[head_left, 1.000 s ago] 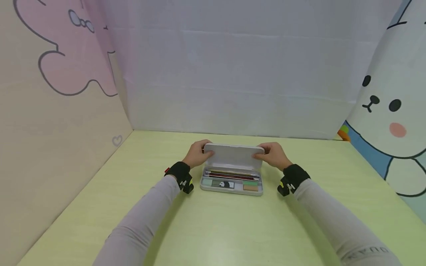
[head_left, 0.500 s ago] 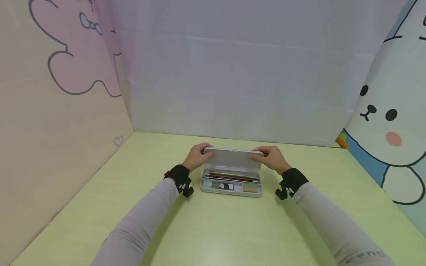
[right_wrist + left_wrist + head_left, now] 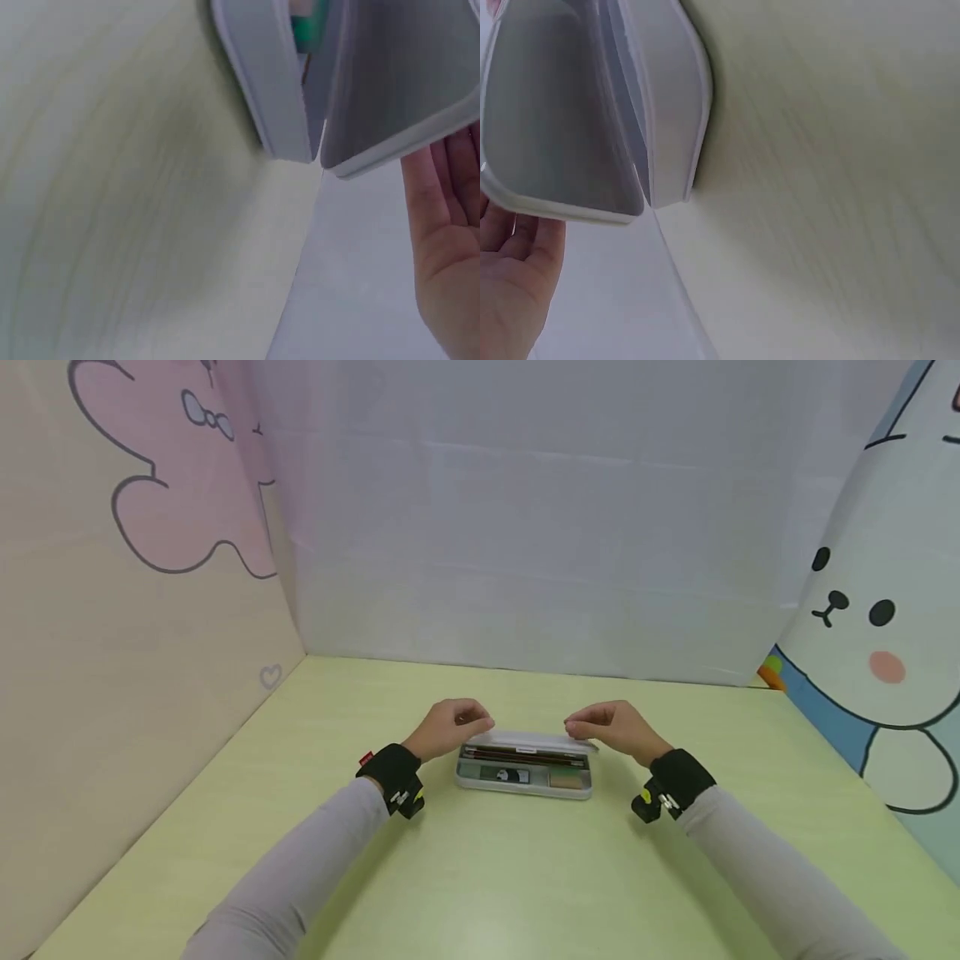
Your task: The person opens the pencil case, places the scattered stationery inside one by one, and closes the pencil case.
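A pale grey pencil case (image 3: 525, 792) stands on the table, its lid (image 3: 528, 740) tilted forward partway over the base. Inside lie pencils (image 3: 517, 756), a panda-printed eraser (image 3: 506, 774) and a tan block (image 3: 565, 778). My left hand (image 3: 450, 728) is at the lid's left end, fingers bent and thumb towards the middle. At the right end is my right hand (image 3: 617, 729), in a mirrored pose. Both wrist views show fingers (image 3: 536, 244) behind the lid's outer face; whether they touch it is hard to tell. The left thumb is mostly out of frame there.
The case sits on a pale yellow-green table (image 3: 487, 877). A white sheet (image 3: 525, 552) stands behind it, with cartoon-printed panels (image 3: 150, 635) at the sides. Black camera straps (image 3: 393, 770) circle both wrists.
From upright, the lid has swung forward and down, covering more of the contents. Both hands have lowered with it, and the thumbs no longer show across its inner face.
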`<control>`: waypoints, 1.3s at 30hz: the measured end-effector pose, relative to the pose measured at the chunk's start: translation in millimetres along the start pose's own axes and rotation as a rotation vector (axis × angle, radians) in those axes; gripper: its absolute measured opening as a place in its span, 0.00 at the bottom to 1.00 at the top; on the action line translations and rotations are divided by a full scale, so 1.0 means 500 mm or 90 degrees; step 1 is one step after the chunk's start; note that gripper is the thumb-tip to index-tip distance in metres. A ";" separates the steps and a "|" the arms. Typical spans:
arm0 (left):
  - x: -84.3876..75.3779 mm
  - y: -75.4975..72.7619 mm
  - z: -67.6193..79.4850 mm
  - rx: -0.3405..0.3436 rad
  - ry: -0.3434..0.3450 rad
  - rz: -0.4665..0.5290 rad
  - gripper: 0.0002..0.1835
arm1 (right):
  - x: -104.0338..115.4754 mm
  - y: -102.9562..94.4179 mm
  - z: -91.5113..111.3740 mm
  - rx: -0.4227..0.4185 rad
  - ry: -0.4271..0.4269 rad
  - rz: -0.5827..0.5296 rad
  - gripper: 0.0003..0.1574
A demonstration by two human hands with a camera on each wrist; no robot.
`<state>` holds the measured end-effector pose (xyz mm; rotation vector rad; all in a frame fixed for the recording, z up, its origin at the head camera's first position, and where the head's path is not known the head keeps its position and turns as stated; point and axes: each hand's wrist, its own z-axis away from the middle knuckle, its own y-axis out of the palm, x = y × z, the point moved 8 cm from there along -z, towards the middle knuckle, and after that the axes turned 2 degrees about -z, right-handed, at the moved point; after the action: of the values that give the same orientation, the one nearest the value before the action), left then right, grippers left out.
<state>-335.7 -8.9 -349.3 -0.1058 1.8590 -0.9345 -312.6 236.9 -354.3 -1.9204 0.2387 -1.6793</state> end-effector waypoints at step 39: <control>0.025 0.037 -0.003 -0.017 0.005 -0.163 0.10 | 0.043 0.054 0.005 -0.002 -0.246 0.271 0.18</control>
<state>-337.0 -0.9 -370.1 -0.3640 1.8950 -1.0859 -299.7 204.9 -350.5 -1.9795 0.4580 -1.0154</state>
